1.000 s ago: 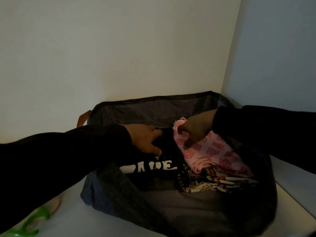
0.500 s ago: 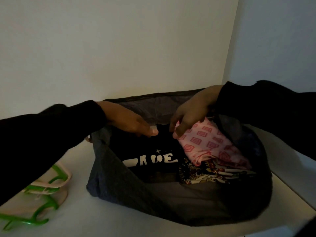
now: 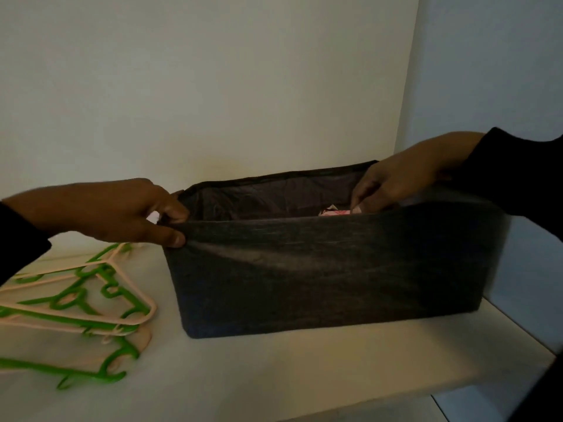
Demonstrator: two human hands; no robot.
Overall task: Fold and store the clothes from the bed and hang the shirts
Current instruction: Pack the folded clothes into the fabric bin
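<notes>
The left hand (image 3: 122,213) was seen reaching in from the left edge of the frame, its thumb beneath and its curled fingers above pinching the near left corner of the rim of the dark grey rectangular fabric storage bin (image 3: 320,269). The right hand (image 3: 396,184) was extended from the upper right, bent at the wrist over the far right end of the bin, with its fingers pointed down inside; whether they were holding anything could not be told, since the near wall hid their tips. Only a sliver of the pink patterned folded garment (image 3: 335,212) was shown above the near rim, just beside those fingers. The bin was stood on the white shelf (image 3: 274,376), at centre frame, with the heap of green and pale pink plastic hangers (image 3: 82,303) lying at lower left, near but apart from it. Compared with half a second earlier, the bin was viewed from much lower, so that the black printed garment and the other clothes inside were no longer visible, and the left hand had been moved from the clothes to the rim.
</notes>
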